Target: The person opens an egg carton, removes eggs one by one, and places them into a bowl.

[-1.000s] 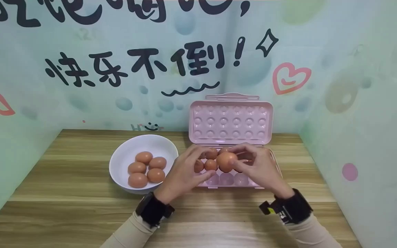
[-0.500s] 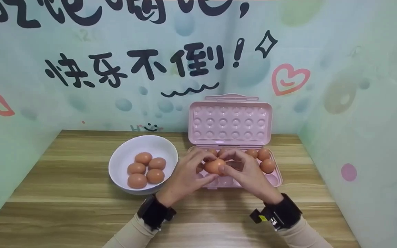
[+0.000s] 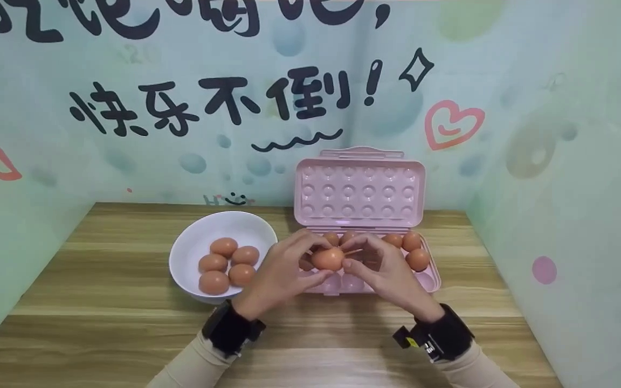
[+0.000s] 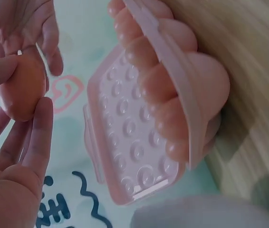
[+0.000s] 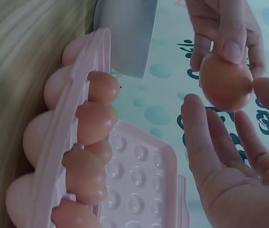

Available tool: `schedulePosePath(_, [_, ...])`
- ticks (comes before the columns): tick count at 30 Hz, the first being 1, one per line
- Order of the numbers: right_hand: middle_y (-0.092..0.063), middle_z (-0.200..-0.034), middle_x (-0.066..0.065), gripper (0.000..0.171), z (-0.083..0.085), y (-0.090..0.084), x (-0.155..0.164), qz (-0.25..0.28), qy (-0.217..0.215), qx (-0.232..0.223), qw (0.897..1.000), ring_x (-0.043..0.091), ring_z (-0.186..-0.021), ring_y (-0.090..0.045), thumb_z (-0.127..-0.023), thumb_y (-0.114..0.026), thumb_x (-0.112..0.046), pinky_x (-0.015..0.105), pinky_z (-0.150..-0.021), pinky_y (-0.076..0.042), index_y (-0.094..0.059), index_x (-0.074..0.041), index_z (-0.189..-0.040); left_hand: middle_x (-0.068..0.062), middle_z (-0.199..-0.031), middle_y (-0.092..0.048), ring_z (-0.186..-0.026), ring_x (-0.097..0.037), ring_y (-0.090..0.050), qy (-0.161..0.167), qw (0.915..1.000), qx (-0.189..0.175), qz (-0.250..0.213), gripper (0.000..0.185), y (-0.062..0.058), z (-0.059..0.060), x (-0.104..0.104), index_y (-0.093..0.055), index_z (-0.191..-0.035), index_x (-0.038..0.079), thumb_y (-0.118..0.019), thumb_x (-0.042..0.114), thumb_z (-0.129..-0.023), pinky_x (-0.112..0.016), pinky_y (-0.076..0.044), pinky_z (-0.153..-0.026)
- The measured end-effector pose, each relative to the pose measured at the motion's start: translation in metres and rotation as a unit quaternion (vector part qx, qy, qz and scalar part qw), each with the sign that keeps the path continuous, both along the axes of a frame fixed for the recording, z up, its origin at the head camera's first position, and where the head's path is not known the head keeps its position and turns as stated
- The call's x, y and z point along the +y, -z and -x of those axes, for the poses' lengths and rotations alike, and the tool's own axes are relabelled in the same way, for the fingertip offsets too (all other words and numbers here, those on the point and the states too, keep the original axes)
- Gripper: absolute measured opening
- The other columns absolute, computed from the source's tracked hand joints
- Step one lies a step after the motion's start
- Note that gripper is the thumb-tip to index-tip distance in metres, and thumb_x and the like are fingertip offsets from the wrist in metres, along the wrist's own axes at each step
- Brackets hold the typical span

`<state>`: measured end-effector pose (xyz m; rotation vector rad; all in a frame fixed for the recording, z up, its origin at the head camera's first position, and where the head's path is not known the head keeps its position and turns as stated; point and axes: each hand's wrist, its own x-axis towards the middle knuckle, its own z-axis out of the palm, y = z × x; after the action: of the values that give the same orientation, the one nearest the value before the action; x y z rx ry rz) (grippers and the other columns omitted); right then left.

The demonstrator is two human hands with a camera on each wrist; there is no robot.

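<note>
In the head view my left hand (image 3: 281, 272) pinches a brown egg (image 3: 328, 259) between thumb and fingers, above the front half of a pink egg carton (image 3: 359, 188). My right hand (image 3: 397, 277) is on the egg's right side, fingers spread. The right wrist view shows its thumb tip (image 5: 267, 92) right at the egg (image 5: 225, 80), its other fingers apart from the shell. Several eggs (image 3: 417, 260) fill the back cups of the carton, and the front cups partly show beneath the hands. The carton's lid stands open.
Left of the carton is a white bowl (image 3: 184, 264) with several brown eggs (image 3: 213, 282) in it. Both stand on a wood-grain table (image 3: 127, 334). A printed backdrop (image 3: 224, 178) rises behind the table, and side walls flank it.
The egg has moved left and slightly down with the right hand, then passed into the left hand's pinch. The right fingers have spread off it. The bowl and carton have not moved.
</note>
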<state>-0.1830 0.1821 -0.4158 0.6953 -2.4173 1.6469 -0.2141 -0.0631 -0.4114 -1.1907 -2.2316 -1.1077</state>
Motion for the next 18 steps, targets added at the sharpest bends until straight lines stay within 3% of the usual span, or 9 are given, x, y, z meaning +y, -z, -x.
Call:
schedulePosePath(5, [-0.073, -0.121, 0.013, 0.027, 0.001, 0.002, 0.007, -0.027, 0.026, 0.033, 0.999, 0.028, -0.107, -0.075, -0.097, -0.077, -0.008, 0.035, -0.092, -0.062, -0.070, -0.006, -0.123, 0.002, -0.120, -0.069, -0.105, -0.013, -0.065, -0.041, 0.9970, -0.017, 0.063, 0.039, -0.021, 0.005, -0.030, -0.070, -0.123, 0.015, -0.088, 0.022, -0.088, -0.030, -0.058, -0.090])
schedulePosePath(9, [-0.073, -0.121, 0.006, 0.033, 0.004, 0.003, 0.015, -0.077, 0.051, 0.076, 0.993, 0.027, -0.107, -0.074, -0.094, -0.079, -0.003, 0.032, -0.087, -0.063, -0.071, -0.007, -0.125, 0.001, -0.120, -0.070, -0.108, -0.016, -0.066, -0.065, 0.9915, -0.043, 0.104, 0.038, -0.032, 0.014, -0.062, -0.071, -0.122, 0.015, -0.087, 0.019, -0.088, -0.034, -0.058, -0.092])
schedulePosePath(14, [-0.075, -0.117, 0.007, 0.036, 0.006, 0.003, 0.025, -0.173, 0.077, 0.150, 0.970, 0.023, -0.106, -0.073, -0.090, -0.080, -0.003, 0.035, -0.086, -0.062, -0.072, -0.009, -0.124, -0.003, -0.113, -0.069, -0.100, -0.020, -0.064, -0.103, 0.9762, -0.086, 0.170, 0.038, -0.036, 0.028, -0.102, -0.070, -0.118, 0.014, -0.089, 0.019, -0.086, -0.037, -0.057, -0.086])
schedulePosePath(18, [-0.077, -0.114, 0.006, 0.036, 0.007, 0.002, 0.032, -0.235, 0.096, 0.188, 0.949, 0.020, -0.108, -0.073, -0.088, -0.081, -0.007, 0.041, -0.092, -0.057, -0.072, -0.011, -0.123, -0.004, -0.105, -0.067, -0.095, -0.023, -0.061, -0.104, 0.9635, -0.117, 0.217, 0.034, -0.035, 0.036, -0.127, -0.068, -0.111, 0.013, -0.089, 0.014, -0.085, -0.039, -0.054, -0.082])
